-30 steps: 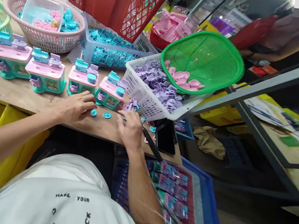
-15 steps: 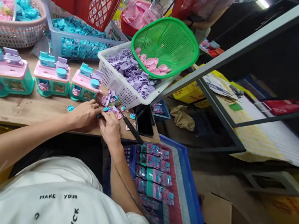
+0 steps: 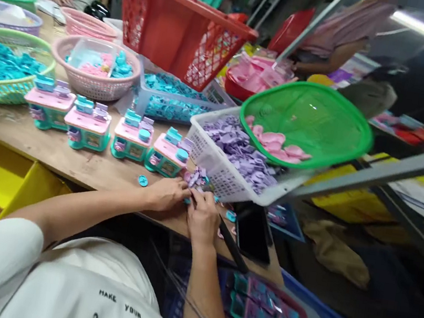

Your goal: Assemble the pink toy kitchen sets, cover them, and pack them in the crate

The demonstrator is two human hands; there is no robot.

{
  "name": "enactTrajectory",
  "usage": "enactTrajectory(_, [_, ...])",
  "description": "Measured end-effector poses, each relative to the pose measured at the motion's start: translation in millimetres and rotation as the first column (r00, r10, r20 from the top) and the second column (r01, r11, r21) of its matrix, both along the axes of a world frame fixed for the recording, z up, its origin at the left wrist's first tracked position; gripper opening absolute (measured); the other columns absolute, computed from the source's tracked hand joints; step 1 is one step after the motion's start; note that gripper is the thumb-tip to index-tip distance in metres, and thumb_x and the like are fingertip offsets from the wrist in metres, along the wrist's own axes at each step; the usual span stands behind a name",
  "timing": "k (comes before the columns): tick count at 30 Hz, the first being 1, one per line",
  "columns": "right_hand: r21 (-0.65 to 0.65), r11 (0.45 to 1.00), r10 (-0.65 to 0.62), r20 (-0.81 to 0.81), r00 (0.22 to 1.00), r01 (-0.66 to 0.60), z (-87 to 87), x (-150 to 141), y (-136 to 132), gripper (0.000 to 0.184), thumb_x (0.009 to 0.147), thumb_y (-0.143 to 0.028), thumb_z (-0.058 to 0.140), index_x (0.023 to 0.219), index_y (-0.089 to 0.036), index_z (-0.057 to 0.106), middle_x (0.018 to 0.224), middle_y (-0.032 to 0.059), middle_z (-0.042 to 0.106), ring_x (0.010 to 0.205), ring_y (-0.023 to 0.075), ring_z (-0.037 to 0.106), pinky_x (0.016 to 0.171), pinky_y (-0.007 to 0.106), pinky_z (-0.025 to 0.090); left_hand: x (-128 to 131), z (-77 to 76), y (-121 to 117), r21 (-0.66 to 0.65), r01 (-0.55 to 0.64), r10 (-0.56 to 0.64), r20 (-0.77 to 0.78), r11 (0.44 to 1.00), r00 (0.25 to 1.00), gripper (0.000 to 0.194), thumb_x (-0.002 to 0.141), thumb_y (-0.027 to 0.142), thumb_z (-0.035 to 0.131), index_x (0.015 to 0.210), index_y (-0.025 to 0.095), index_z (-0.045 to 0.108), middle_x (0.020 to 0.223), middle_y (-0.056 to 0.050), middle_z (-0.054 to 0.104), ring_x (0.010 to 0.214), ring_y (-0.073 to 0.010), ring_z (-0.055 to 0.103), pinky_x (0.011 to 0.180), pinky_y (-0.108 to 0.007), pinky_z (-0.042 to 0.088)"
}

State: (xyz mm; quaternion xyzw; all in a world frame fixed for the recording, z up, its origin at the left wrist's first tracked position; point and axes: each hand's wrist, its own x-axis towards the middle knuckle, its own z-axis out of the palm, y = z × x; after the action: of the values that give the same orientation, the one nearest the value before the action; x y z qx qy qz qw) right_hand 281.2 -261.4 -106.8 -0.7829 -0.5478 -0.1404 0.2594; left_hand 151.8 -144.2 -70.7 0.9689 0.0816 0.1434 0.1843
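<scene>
My left hand and my right hand meet at the table's front edge, fingers pinched together. A sliver of a small teal plastic part shows between them; the fingers hide most of it. Just beyond lies a pile of small purple, pink and blue plastic pieces. A black-handled tool slants beside my right hand. Left of my left hand lies a round blue piece. Behind the hands stands a row of several pink-and-teal toy counters, the nearest toy counter with blue and purple parts on top.
A white basket of purple parts stands behind, a green basket with pink pieces tilted over it. A phone lies right. A red basket and a tub of blue parts stand farther back. A grey metal bar crosses at right. Two other people are beyond.
The view has swung left and up, so things appear farther right and lower, and more baskets and a person show at left. My hands stay pinched together at the same spot.
</scene>
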Motion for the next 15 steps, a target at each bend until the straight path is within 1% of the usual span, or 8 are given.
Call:
enactTrajectory(2, [0.114,0.993,0.049,-0.039,0.998,-0.044,2.3,-3,-3,0.027,0.099,-0.023,0.050,0.105,-0.020,0.076,0.094,0.0095,0.063,0.086,0.0233,0.063,0.075,0.034,0.051,-5,3.2,0,-0.065,-0.023,0.025,0.040,0.998,0.999,0.013,0.090,0.013,0.064,0.103,0.011,0.066,0.105,-0.015,0.070,0.097,-0.0233,0.067,0.085,-0.032,0.054])
enactTrajectory(5, [0.258,0.959,0.175,-0.200,0.964,-0.120,19.2,-13,-1,0.023,0.097,-0.035,0.058,0.100,-0.019,0.074,0.096,0.0105,0.068,0.086,0.0234,0.065,0.077,0.037,0.055,-21,14.8,3,-0.181,-0.075,0.097,0.115,0.981,0.989,0.010,0.093,0.016,0.060,0.102,0.011,0.061,0.096,-0.010,0.069,0.084,-0.0171,0.067,0.073,-0.026,0.053])
enactTrajectory(7, [0.306,0.941,0.259,-0.370,0.892,-0.146,36.9,-27,9,0.023,0.094,-0.040,0.066,0.098,-0.019,0.073,0.095,0.0095,0.072,0.082,0.0217,0.068,0.073,0.035,0.057,-39,25.6,10,-0.390,-0.079,0.171,0.205,0.917,0.964,0.010,0.097,0.021,0.056,0.101,0.012,0.059,0.089,-0.006,0.068,0.076,-0.0131,0.065,0.067,-0.022,0.052])
enactTrajectory(8, [0.330,0.929,0.312,-0.456,0.833,-0.167,46.4,-36,16,0.023,0.092,-0.042,0.069,0.097,-0.019,0.072,0.095,0.0090,0.073,0.081,0.0209,0.069,0.071,0.034,0.058,-50,31.6,14,-0.537,-0.046,0.215,0.255,0.843,0.943,0.013,0.097,0.026,0.057,0.098,0.013,0.059,0.085,-0.004,0.066,0.073,-0.0120,0.064,0.064,-0.021,0.051])
enactTrajectory(10, [0.392,0.891,0.434,-0.590,0.680,-0.229,64.7,-58,36,0.025,0.090,-0.044,0.071,0.093,-0.019,0.069,0.094,0.0079,0.075,0.081,0.0200,0.072,0.073,0.033,0.060,-77,43.9,26,-0.790,0.065,0.315,0.317,0.609,0.895,0.026,0.090,0.038,0.069,0.090,0.014,0.059,0.080,-0.002,0.064,0.071,-0.0116,0.063,0.063,-0.021,0.052])
enactTrajectory(11, [0.423,0.867,0.490,-0.630,0.603,-0.262,73.0,-71,48,0.025,0.089,-0.044,0.072,0.091,-0.020,0.068,0.093,0.0071,0.076,0.081,0.0193,0.073,0.074,0.033,0.061,-93,50.0,31,-0.861,0.109,0.361,0.319,0.496,0.876,0.033,0.084,0.042,0.076,0.086,0.014,0.059,0.079,-0.001,0.064,0.071,-0.0118,0.064,0.063,-0.022,0.053])
enactTrajectory(12, [0.451,0.842,0.536,-0.652,0.536,-0.295,80.4,-83,61,0.025,0.088,-0.044,0.073,0.089,-0.020,0.067,0.091,0.0059,0.075,0.080,0.0186,0.073,0.075,0.032,0.061,-110,56.0,37,-0.898,0.126,0.400,0.309,0.421,0.863,0.037,0.078,0.043,0.082,0.084,0.014,0.059,0.078,-0.001,0.065,0.071,-0.0121,0.065,0.064,-0.022,0.054])
enactTrajectory(15, [0.492,0.773,0.630,-0.672,0.389,-0.400,96.0,-120,103,0.028,0.086,-0.045,0.074,0.096,-0.022,0.065,0.086,0.0020,0.074,0.078,0.0164,0.072,0.074,0.029,0.060,-161,72.0,50,-0.950,0.121,0.548,0.266,0.287,0.793,0.038,0.066,0.032,0.090,0.084,0.014,0.061,0.081,-0.002,0.069,0.071,-0.0131,0.068,0.060,-0.021,0.052])
